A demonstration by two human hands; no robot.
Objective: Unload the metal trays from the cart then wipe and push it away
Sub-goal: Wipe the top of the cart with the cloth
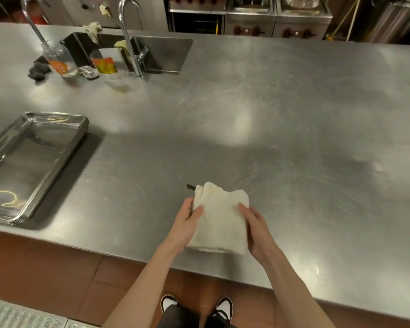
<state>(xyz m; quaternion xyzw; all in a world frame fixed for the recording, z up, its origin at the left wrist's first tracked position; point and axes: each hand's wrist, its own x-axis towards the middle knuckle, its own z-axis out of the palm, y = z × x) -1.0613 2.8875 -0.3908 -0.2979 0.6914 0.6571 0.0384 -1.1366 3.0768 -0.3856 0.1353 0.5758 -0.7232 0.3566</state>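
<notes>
Head view: left hand (pixel 187 220) and right hand (pixel 255 230) each gripped a side of the folded white cloth (pixel 220 221), fingers curled, likely readying it for wiping. Metal trays (pixel 29 159) sat stacked far left of the hands. Cart unseen.

Open steel counter (pixel 282 119) ahead and right, stacked trays (pixel 31 162) left, sink clutter (pixel 85 65) far left.

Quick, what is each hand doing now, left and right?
Left hand: grips the left edge of the folded white cloth.
Right hand: holds the cloth's right edge.
</notes>
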